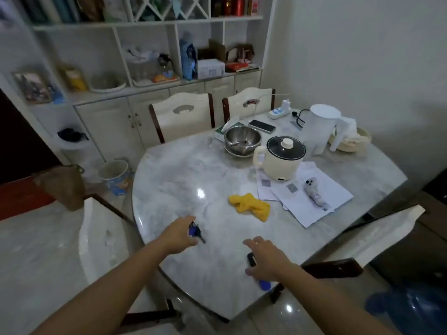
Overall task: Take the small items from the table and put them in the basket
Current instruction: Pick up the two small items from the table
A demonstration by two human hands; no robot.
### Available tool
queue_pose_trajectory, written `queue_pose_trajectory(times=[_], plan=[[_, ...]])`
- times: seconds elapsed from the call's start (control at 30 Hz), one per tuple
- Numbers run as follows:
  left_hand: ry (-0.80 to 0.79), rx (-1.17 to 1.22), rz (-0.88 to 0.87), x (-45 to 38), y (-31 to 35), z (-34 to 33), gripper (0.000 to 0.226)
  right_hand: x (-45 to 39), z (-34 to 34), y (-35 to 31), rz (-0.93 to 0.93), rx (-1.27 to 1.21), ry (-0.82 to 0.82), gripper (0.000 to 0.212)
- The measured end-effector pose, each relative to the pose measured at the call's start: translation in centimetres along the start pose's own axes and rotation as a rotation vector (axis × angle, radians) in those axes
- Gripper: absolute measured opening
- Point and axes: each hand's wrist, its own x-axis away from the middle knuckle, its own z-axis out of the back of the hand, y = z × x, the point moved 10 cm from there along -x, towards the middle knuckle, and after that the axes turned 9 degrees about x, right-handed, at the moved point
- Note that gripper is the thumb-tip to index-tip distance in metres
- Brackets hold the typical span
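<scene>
A bunch of keys with blue tags (196,232) lies on the marble table (183,180) near its front left edge. My left hand (177,234) curls around the keys, thumb above and fingers below, with no firm grip visible. My right hand (266,258) is spread flat over a small black item (251,259). A blue item (264,285) shows under that wrist at the table's edge. A yellow cloth (250,206) and a small plush toy (314,194) lie further in. The pale woven basket (361,139) stands at the far right, partly hidden behind a white jug (319,126).
A cream electric pot (280,158) stands on loose papers (312,213). Behind it are stacked steel bowls (242,140), a phone (262,126) and a power strip (279,113). Chairs ring the table, one at my left (101,233). A shelf unit fills the back wall.
</scene>
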Motion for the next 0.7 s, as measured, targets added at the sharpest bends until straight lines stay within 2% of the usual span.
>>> queue_pose_trajectory(times=[0.1, 0.23, 0.37, 0.53, 0.7], plan=[[-0.039, -0.07, 0.057, -2.0, -1.8, -1.6, 0.079, -1.1, -2.9, 1.5, -0.085, 0.096, -0.074, 0.088], [-0.06, -0.152, 0.124, -4.1, -4.1, -4.2, 0.087, -2.1, -7.4, 3.0, -0.107, 0.175, -0.165, 0.088], [-0.044, -0.216, 0.135, -5.9, -5.0, -5.8, 0.088, -3.3, -7.5, 3.3, -0.054, 0.171, -0.078, 0.068], [0.011, -0.274, 0.17, -6.9, -4.4, -6.8, 0.048, -4.2, -7.1, 4.0, -0.04, 0.081, -0.052, 0.049], [0.009, -0.318, 0.121, -7.5, -3.8, -7.4, 0.028, -5.2, -6.9, 4.1, -0.013, -0.006, -0.029, 0.034]])
